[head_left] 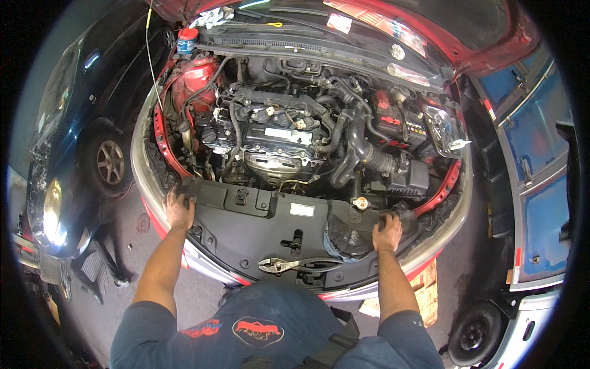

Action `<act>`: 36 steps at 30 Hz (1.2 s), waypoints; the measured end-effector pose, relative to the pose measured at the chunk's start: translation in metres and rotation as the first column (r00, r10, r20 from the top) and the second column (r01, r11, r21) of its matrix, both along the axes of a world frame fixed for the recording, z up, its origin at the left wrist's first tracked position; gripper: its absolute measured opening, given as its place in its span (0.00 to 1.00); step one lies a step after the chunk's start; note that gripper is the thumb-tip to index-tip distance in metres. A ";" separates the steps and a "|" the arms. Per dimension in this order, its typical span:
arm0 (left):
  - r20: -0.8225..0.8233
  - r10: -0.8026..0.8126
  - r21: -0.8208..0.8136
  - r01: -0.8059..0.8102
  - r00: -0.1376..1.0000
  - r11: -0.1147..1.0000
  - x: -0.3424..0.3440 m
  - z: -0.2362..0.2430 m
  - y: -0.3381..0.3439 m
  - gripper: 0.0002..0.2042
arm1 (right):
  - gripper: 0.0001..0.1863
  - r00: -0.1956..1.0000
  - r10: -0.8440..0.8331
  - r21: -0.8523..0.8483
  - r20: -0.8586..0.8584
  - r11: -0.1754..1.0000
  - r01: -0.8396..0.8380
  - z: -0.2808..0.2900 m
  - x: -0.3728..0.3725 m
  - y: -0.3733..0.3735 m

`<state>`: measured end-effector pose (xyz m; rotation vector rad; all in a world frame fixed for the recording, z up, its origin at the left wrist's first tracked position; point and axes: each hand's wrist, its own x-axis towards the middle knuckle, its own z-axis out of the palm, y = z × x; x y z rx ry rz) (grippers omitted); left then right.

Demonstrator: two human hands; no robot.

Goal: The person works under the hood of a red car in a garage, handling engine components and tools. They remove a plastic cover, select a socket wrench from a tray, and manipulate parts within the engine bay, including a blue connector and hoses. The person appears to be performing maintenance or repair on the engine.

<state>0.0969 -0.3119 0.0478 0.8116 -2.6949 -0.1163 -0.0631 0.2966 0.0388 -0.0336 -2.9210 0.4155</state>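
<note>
My left hand [180, 210] grips the left end of the black plastic cover [233, 234] across the front of the open engine bay, fingers bent over it. My right hand [386, 231] curls its fingers on the cover's right end. Beside my right hand lies a crumpled dark bag or glove [344, 240]. Silver pliers [276, 264] with dark handles rest on the cover. Behind the cover sits the engine [270, 129], with a capped filler neck [360, 203] near my right hand.
A metal tray of small parts [437, 129] sits by the battery [393, 129]. A red-lidded tub [187, 42] stands at back left. The raised red hood [448, 37] is overhead. A dark car [80, 154] flanks the left, blue panels [534, 184] the right. Cardboard [424, 283] lies below.
</note>
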 end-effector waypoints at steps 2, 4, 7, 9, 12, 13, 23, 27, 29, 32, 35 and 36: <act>-0.001 0.004 0.003 -0.004 1.000 1.000 0.000 0.000 0.000 0.16 | 0.20 1.000 -0.003 0.006 -0.001 1.000 0.003 0.000 0.000 0.000; -0.001 0.009 0.008 -0.009 1.000 1.000 -0.001 0.000 0.000 0.17 | 0.21 1.000 -0.006 0.013 0.000 1.000 0.006 0.000 0.000 0.000; 0.006 0.014 0.018 -0.014 1.000 1.000 0.000 -0.001 -0.001 0.17 | 0.21 1.000 -0.011 0.017 0.028 1.000 0.010 0.000 -0.001 0.000; 0.019 0.014 0.026 -0.015 1.000 1.000 0.000 -0.002 -0.002 0.17 | 0.22 0.998 -0.017 0.017 0.056 1.000 0.016 0.000 -0.001 0.000; 0.033 0.018 0.026 -0.019 0.999 0.999 0.000 -0.003 -0.003 0.17 | 0.23 0.998 -0.022 0.023 0.058 1.000 0.021 0.001 0.000 0.000; 0.024 0.011 0.029 -0.012 1.000 1.000 0.000 -0.003 -0.004 0.17 | 0.23 0.998 -0.024 0.017 0.061 1.000 0.023 0.001 0.000 0.000; 0.017 0.006 0.016 -0.006 1.000 1.000 0.001 0.002 0.001 0.17 | 0.22 0.999 -0.028 0.011 0.044 1.000 0.027 0.000 0.000 -0.001; 0.013 0.007 0.014 -0.007 1.000 1.000 0.001 0.002 0.000 0.17 | 0.22 0.999 -0.013 0.009 0.037 1.000 0.013 -0.002 0.000 0.001; 0.006 -0.002 0.024 0.002 1.000 1.000 0.001 0.001 0.000 0.17 | 0.22 1.000 -0.014 0.019 0.013 1.000 0.014 -0.004 -0.001 0.002; 0.008 0.005 0.028 -0.005 1.000 1.000 0.001 0.000 -0.001 0.17 | 0.22 0.999 -0.005 0.033 -0.036 0.999 0.007 -0.007 0.000 0.001; 0.010 0.000 0.015 0.000 1.000 1.000 0.001 -0.001 -0.002 0.16 | 0.22 1.000 -0.011 0.028 -0.005 1.000 0.011 -0.007 0.000 0.002; 0.013 -0.001 0.005 0.001 1.000 1.000 0.001 -0.001 -0.002 0.16 | 0.22 1.000 -0.013 0.029 0.009 0.999 0.012 -0.007 0.000 0.003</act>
